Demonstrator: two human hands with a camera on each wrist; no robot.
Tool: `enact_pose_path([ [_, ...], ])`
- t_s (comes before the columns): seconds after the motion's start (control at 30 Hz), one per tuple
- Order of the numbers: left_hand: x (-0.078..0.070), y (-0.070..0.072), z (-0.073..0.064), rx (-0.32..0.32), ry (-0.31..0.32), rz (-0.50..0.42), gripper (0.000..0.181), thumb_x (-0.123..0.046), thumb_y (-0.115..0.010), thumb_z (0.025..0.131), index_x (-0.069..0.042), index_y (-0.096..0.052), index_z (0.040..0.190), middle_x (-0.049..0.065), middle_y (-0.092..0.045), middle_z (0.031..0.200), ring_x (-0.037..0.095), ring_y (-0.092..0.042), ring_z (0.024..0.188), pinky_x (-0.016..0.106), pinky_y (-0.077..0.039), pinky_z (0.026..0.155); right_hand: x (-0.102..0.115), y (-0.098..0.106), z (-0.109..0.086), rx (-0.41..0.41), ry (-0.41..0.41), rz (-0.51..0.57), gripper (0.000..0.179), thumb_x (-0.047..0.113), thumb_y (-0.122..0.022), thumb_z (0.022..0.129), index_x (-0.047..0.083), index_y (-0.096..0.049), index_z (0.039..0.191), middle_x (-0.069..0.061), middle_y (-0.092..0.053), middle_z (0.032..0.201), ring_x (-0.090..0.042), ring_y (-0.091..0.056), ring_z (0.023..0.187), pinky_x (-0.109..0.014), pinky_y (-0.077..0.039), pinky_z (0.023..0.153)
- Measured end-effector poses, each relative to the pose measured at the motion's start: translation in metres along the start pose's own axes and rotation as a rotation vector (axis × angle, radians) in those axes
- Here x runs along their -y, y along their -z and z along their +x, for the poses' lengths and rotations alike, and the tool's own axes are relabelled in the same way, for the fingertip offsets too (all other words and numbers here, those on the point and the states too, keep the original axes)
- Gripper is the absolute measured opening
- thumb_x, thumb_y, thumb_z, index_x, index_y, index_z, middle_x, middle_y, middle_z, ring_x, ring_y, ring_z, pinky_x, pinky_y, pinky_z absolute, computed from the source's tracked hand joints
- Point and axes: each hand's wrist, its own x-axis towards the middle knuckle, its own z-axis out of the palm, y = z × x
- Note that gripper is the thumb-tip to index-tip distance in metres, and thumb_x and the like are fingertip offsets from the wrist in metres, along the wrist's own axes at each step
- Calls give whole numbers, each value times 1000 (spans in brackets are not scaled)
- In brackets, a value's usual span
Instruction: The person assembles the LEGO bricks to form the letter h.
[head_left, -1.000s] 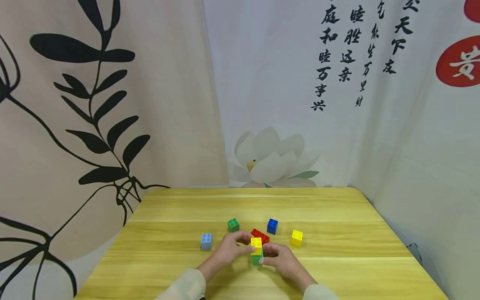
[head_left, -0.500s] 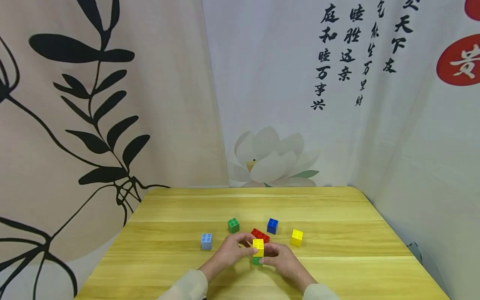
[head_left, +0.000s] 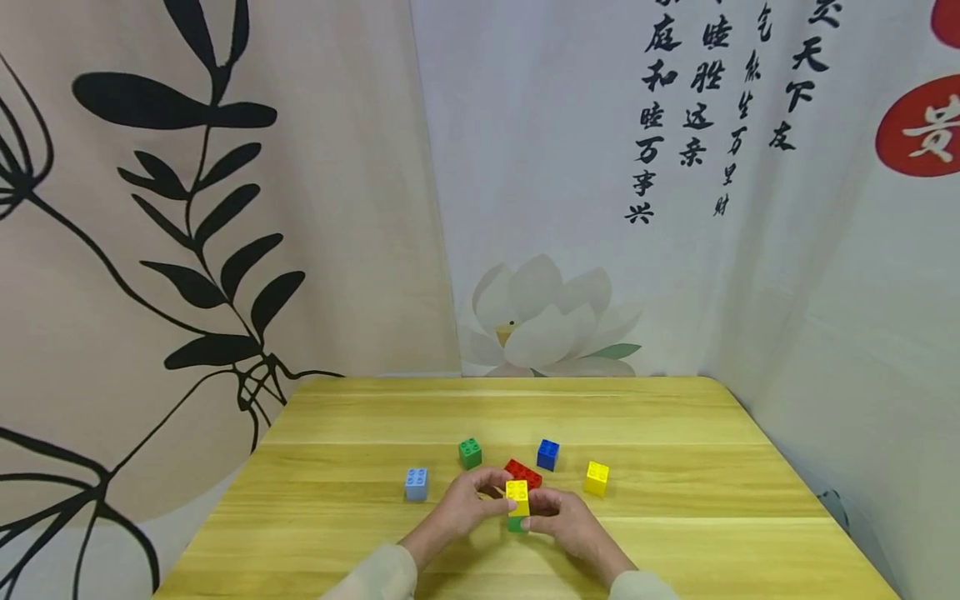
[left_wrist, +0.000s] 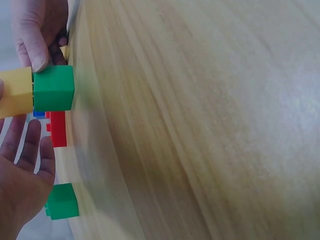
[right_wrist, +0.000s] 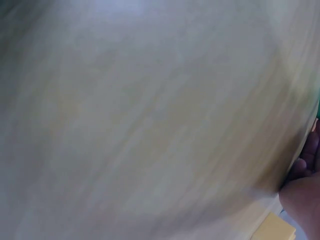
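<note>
My left hand (head_left: 465,505) pinches a yellow toy building brick (head_left: 517,494) between thumb and fingers. Directly below it is a green building brick (head_left: 516,525), which my right hand (head_left: 568,525) holds from the right side. In the left wrist view the yellow brick lines up with the green brick (left_wrist: 54,88), with only a narrow dark seam between them. There the right thumb lies against the green brick's side. The right wrist view catches just part of the right hand (right_wrist: 302,197) at its edge.
Beyond the hands on the wooden table (head_left: 360,542) lie a red brick (head_left: 523,472), a second green brick (head_left: 470,453) and a dark blue brick (head_left: 547,454). A light blue brick (head_left: 416,484) is at the left, another yellow brick (head_left: 596,478) at the right. Printed curtains hang behind.
The yellow brick has shifted slightly right and down with my left hand, covering more of the green brick. My right hand stays almost in place. The head view has tilted a little.
</note>
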Motion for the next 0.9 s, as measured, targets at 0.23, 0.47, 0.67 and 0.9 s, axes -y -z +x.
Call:
enact_pose_path([
  [0.23,-2,1,1,4,-14,40,26,-25,-80,85,-19,-72,109,-3,-66,102,21,-57,95,36,-48,74,-1,-1,0,-5,8,-2,36,20,-78,87,9,-68,120,-5,-68,116,-22,-60,104,-48,-49,92],
  [0.47,-2,2,2,11,-37,101,22,-25,-80,85,-21,-74,106,-6,-67,98,19,-57,92,35,-48,72,0,0,0,-10,-1,-2,37,20,-78,86,9,-68,121,-6,-68,117,-23,-60,105,-48,-49,92],
  [0.67,-5,2,4,21,-36,125,20,-26,-80,85,-23,-75,104,-8,-67,97,19,-57,91,34,-48,72,0,1,-1,-16,2,6,41,21,-79,85,7,-68,122,-8,-68,118,-24,-62,106,-48,-49,93],
  [0.9,-5,2,5,29,-43,142,22,-27,-80,86,-23,-75,107,-8,-67,98,18,-58,91,35,-49,73,-2,1,0,-7,8,-27,40,22,-79,86,9,-68,123,-7,-69,117,-24,-62,106,-52,-47,95],
])
